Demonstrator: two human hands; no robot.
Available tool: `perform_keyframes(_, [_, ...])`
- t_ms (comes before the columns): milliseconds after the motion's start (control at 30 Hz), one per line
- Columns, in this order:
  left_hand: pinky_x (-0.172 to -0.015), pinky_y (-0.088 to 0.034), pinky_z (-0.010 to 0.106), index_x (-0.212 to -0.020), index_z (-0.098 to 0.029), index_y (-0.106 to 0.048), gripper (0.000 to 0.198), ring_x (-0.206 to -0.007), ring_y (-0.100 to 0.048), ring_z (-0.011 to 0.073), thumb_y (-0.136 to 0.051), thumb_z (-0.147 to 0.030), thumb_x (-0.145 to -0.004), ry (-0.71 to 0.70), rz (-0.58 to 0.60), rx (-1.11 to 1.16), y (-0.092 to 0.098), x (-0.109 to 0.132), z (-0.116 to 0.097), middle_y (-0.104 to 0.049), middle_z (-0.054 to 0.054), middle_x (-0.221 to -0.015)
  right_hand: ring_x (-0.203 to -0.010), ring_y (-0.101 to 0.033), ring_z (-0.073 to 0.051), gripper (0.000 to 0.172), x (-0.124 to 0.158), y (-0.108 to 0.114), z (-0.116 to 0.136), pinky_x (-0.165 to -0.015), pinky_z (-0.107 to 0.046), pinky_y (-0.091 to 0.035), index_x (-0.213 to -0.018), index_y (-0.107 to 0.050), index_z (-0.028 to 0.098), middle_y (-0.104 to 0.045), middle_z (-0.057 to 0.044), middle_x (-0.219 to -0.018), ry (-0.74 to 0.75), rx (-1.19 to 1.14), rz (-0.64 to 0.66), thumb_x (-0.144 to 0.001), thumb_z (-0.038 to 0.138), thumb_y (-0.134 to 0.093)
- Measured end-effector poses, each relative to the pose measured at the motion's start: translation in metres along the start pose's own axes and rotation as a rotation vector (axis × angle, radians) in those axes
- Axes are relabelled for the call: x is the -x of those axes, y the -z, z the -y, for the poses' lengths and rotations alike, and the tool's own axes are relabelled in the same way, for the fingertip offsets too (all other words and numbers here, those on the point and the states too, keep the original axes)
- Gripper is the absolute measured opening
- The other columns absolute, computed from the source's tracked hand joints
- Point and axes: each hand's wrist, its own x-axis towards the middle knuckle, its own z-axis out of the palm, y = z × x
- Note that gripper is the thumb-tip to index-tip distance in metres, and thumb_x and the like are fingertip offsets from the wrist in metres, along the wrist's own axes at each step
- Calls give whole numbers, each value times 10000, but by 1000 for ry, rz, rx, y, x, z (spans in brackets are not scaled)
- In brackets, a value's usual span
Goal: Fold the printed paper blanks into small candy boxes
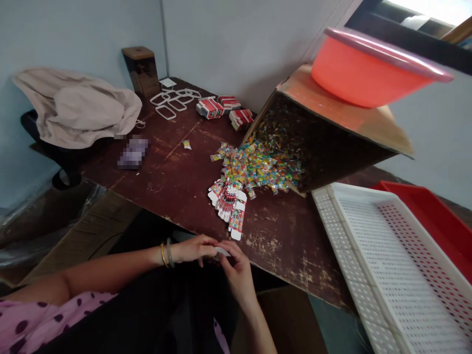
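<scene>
My left hand (195, 248) and my right hand (236, 265) meet at the table's front edge, fingers closed on a small white carton (221, 251). Only a pale flap of it shows; the fingers hide the remainder. Two bracelets circle my left wrist. Just beyond the hands, a fanned stack of flat printed cartons (236, 219) lies on the dark red table (177, 196). Behind that stack, a heap of small wrapped candies (250, 164) spills out of a tipped cardboard box (342, 142).
A pink basin (372, 73) sits on the cardboard box. To the right are a white perforated tray (368, 246) and a red tray (435, 216). Carton bundles (209, 108), white frames (177, 104), a brown canister (142, 71) and beige cloth (88, 108) lie farther back.
</scene>
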Motion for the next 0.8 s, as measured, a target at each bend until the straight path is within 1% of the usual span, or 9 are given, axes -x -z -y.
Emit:
perform_keyframes(100, [-506, -491, 217, -930, -145, -685, 287, -691, -565, 151, -528, -341, -792, 6, -24, 46, 4, -1, -2, -608, 15, -737, -1087, -601, -237, 261, -2, 4, 12, -995, -412, -443, -1114, -722, 272, -674, -74, -1149, 128, 181, 44, -904, 336, -581])
perform_keyframes(233, [-555, -505, 217, -1079, -184, -658, 365, -793, -588, 165, -629, -378, -772, -83, 166, 100, 11, 0, -3, -624, 30, -872, -1030, -636, -240, 240, -6, 15, 23, -948, -409, -481, -1064, -745, 268, -715, -73, -1084, 99, 192, 31, -890, 365, -611])
perform_keyframes(333, [-589, -510, 213, -1070, -188, -650, 368, -763, -566, 135, -710, -392, -770, -112, 162, 56, 13, 3, 1, -579, 2, -834, -1019, -641, -242, 205, -8, 15, 17, -947, -416, -482, -1020, -760, 280, -727, -65, -1057, 103, 225, 74, -871, 356, -641])
perform_keyframes(433, [-549, -490, 207, -1042, -173, -635, 385, -741, -578, 138, -677, -476, -808, -35, 117, 166, 5, 6, 9, -577, 10, -816, -1073, -604, -238, 279, -2, 6, 2, -963, -432, -467, -1170, -689, 308, -703, -67, -1131, 224, 318, 9, -914, 317, -580])
perform_keyframes(533, [-573, -505, 260, -1136, -197, -608, 506, -716, -595, 146, -670, -559, -787, 71, 168, 324, -11, 6, 16, -600, 24, -848, -1032, -614, -234, 319, 16, 10, -7, -938, -423, -480, -1226, -653, 311, -705, -72, -1125, 233, 351, -48, -917, 312, -571])
perform_keyframes(600, [-645, -523, 312, -1210, -232, -587, 571, -807, -610, 175, -675, -585, -770, 132, 263, 350, -18, 4, 18, -614, 51, -960, -983, -640, -231, 284, 36, 34, -4, -909, -398, -498, -1169, -692, 299, -719, -76, -1082, 143, 356, -33, -918, 342, -566])
perform_keyframes(667, [-735, -514, 333, -1255, -266, -578, 604, -967, -582, 206, -708, -568, -748, 158, 304, 245, -18, 0, 18, -584, 70, -1121, -987, -653, -236, 273, 59, 72, 2, -898, -374, -510, -1112, -723, 285, -722, -83, -1069, -2, 411, 30, -921, 375, -550])
perform_keyframes(733, [-792, -494, 328, -1270, -280, -579, 610, -1047, -540, 210, -732, -536, -738, 142, 255, 99, -10, -5, 17, -545, 69, -1202, -995, -660, -250, 267, 75, 110, 6, -882, -363, -524, -1052, -748, 279, -724, -92, -1059, -137, 538, 103, -904, 397, -560])
perform_keyframes(800, [-797, -487, 328, -1272, -262, -580, 595, -1011, -549, 200, -712, -530, -757, 117, 191, 32, 0, -9, 17, -557, 71, -1160, -1016, -655, -289, 247, 73, 131, 2, -900, -404, -525, -992, -768, 266, -722, -108, -1061, -142, 688, 86, -842, 405, -628])
